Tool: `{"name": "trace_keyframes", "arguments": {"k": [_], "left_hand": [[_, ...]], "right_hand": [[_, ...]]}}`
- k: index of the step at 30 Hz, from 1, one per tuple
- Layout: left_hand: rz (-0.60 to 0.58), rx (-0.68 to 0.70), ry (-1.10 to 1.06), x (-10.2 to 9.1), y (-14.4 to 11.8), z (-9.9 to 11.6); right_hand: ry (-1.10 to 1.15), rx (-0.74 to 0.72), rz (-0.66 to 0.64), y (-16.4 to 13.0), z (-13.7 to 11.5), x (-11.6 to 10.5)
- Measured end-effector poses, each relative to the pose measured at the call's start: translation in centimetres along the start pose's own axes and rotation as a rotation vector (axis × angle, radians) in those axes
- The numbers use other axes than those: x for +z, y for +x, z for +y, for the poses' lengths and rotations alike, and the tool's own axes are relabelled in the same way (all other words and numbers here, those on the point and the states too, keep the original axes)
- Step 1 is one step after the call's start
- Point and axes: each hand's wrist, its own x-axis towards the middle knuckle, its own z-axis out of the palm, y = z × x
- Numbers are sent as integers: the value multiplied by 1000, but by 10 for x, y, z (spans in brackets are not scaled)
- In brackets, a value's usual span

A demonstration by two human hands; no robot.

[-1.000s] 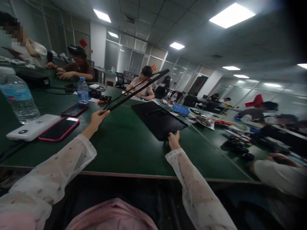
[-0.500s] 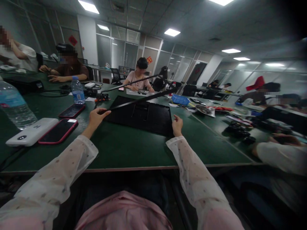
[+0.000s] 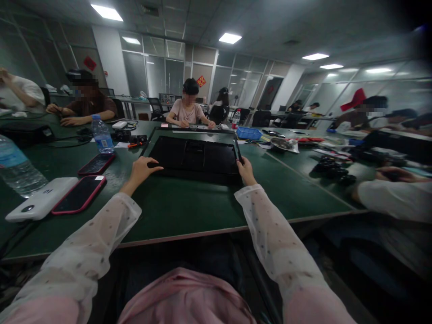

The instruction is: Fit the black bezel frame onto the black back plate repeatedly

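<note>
sleeves: sheer white fabric on both arms, loose, gathered at the wrist cuffs, strewn with small dark dots
left sleeve (image 3: pixel 91 252): wide and billowy, folds along the forearm, pink showing through near the shoulder
right sleeve (image 3: pixel 270 234): same dotted see-through cloth, creased, pink beneath at the upper arm
left hand (image 3: pixel 141 170): bare, no ring or watch seen
right hand (image 3: pixel 245 170): bare, no ring or watch seen
lap (image 3: pixel 182 297): pink garment, soft folds, below the sleeves

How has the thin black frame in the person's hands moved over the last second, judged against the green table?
Yes. The thin black frame, earlier raised slanting above the green table, now lies down around the black panel, left hand and right hand at its corners.
</note>
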Motion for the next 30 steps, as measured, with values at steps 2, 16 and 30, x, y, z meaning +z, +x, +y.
{"name": "trace_keyframes", "arguments": {"k": [2,16,30], "left_hand": [[-68,-8,1,8,2,-9],[-250,-50,119,12,-4,-2],[127,-506,198,-17,-17,-21]], "right_hand": [[-193,-27,28,-7,4,2],[-282,92,-1,-32,5,1],[-323,23,-150,-22,1,31]]}}
